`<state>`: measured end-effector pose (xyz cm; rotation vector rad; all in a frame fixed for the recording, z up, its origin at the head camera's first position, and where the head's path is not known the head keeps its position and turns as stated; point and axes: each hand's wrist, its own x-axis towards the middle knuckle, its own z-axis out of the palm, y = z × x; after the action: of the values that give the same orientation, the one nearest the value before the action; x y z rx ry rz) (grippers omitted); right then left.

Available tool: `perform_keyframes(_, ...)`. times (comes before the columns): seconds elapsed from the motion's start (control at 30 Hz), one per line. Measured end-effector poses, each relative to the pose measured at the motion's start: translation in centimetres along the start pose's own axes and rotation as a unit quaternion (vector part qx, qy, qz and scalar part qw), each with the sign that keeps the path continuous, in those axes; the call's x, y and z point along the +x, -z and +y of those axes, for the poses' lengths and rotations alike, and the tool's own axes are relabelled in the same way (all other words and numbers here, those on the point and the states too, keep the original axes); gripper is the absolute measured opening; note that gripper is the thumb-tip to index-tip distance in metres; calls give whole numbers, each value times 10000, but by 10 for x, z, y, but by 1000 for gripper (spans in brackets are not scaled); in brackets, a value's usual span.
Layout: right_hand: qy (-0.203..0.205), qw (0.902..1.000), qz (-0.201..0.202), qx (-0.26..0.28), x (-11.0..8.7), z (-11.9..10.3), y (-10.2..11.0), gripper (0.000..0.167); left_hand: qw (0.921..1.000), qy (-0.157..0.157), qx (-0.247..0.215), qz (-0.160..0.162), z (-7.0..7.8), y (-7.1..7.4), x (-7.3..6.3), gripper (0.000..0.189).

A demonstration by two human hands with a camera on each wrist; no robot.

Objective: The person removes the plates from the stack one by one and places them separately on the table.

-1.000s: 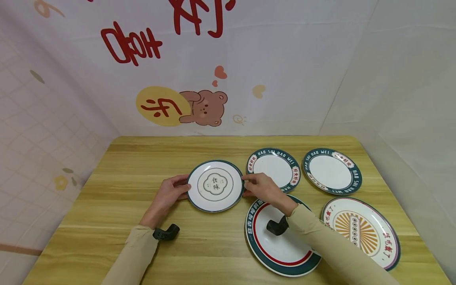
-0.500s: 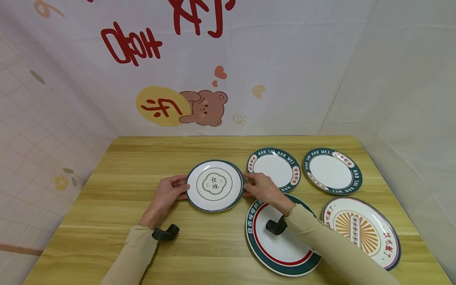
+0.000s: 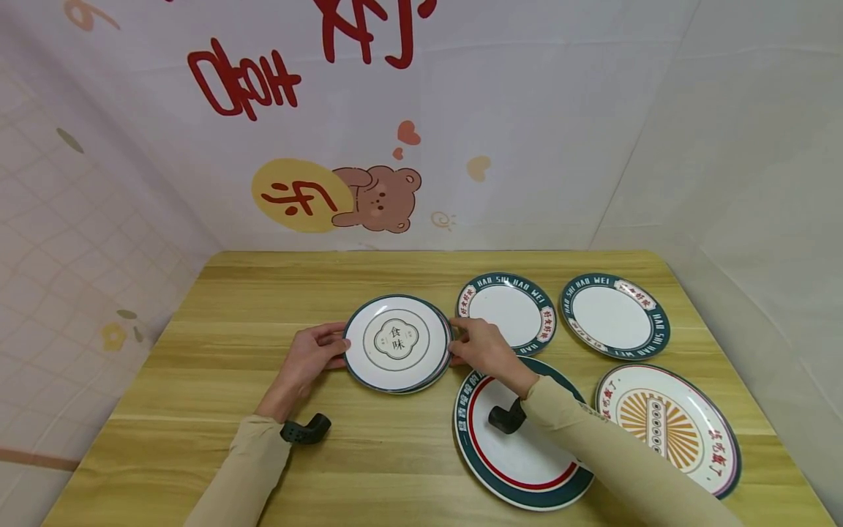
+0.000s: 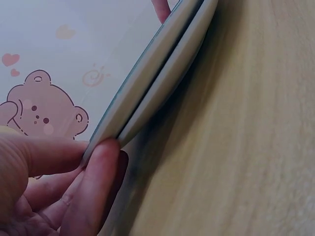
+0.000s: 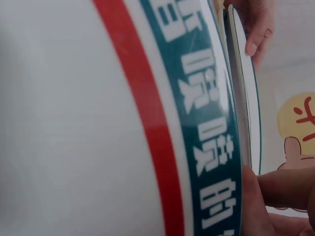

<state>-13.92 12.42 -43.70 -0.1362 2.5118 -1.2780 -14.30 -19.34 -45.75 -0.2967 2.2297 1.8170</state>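
A small white plate [image 3: 398,369] with a dark rim and a flower-shaped emblem lies over a second plate [image 3: 440,375], whose edge peeks out at the lower right. Seen edge-on in the left wrist view, the two rims [image 4: 147,73] lean close together, with a dark gap that widens away from the hand. My left hand [image 3: 312,355] pinches the left edge between thumb and fingers. At the opposite edge, my right hand [image 3: 486,347] pinches the rim, thumb and finger right at it.
Right of the pair are a large red-ringed plate [image 3: 474,454], two green-rimmed plates, one nearer [image 3: 507,311] and one farther right [image 3: 612,318], and a sunburst plate [image 3: 658,432]. The right forearm passes over the red-ringed and sunburst plates. A printed cloth [image 3: 527,110] hangs behind the wooden table [image 3: 276,293].
The upper plate has slid slightly left over the lower one, so the lower plate's rim now shows along the right side. Both hands stay at the edges.
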Motion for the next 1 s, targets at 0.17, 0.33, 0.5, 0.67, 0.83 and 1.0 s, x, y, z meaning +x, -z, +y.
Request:
perform_keyframes(0.17, -42, 10000, 58, 43, -1, -2, -2, 54, 9999, 34, -115, -32, 0, 1, -1, 48)
perform_keyframes(0.33, -90, 9999, 137, -51, -3, -2, -2, 46, 9999, 100, -99, -22, 0, 4, -2, 47)
perform_keyframes(0.5, -155, 9997, 146, 103, -3, -1, -4, 42, 9999, 90, -110, -33, -1, 6, -3, 45)
perform_keyframes(0.67, -191, 9995, 145, 195, -3, 0, -5, 42, 9999, 22, -168, -11, -2, 7, -3, 43)
perform_keyframes(0.83, -202, 9991, 153, 342, -3, 1, -6, 41, 9998, -4, -217, 26, -1, 7, -4, 42)
perform_keyframes(1.0, -219, 9989, 169, 377, -4, 2, -6, 41, 9995, 21, -305, 29, -1, 8, -4, 43)
